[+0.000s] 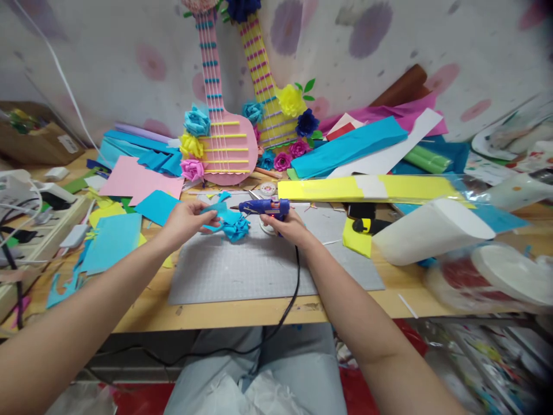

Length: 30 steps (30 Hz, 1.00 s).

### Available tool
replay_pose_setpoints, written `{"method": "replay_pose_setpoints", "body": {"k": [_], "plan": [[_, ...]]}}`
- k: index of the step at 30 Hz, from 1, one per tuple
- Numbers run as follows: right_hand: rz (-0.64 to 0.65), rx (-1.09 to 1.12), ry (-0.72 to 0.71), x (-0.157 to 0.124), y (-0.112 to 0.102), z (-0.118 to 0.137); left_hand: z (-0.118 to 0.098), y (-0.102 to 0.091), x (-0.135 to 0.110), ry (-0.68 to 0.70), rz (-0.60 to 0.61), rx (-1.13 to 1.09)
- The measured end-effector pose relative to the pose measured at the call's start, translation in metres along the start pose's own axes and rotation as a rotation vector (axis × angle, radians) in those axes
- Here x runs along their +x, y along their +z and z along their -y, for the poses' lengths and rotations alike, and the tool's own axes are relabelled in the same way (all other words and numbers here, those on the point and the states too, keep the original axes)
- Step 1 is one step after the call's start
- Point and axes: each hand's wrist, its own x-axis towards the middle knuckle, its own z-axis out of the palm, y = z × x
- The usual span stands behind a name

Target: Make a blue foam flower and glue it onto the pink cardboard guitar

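left hand (188, 219) pinches a blue paper flower (235, 226), right hand (290, 226) grips a blue glue gun (264, 206).
left fingers are closed on a strip of the flower, which sits between the hands on the grey cutting mat (259, 271). the right fist wraps the handle; the gun's long axis runs level from hand to hand, nozzle toward the left hand.

Paper flower (235, 226) lies on the mat (259, 271), guitars (228, 150) behind.
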Motion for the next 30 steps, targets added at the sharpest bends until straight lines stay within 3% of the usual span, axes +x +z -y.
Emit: {"method": "replay_pose_setpoints", "body": {"k": [13, 20, 26, 30], "plan": [[0.0, -0.08, -0.083, -0.0012, 0.0014, 0.0037, -0.0038, 0.0051, -0.0018, -0.027, 0.017, 0.04], [-0.059, -0.066, -0.039, -0.0012, -0.0006, 0.003, 0.0004, 0.0022, 0.0001, -0.014, 0.037, 0.037], [0.009, -0.069, -0.089, -0.0021, 0.0003, 0.0053, -0.0016, 0.0042, -0.0007, -0.035, 0.04, 0.05], [-0.037, -0.091, -0.092, -0.001, 0.0001, 0.0046, -0.0015, 0.0044, -0.0008, -0.032, 0.052, 0.052]]}}
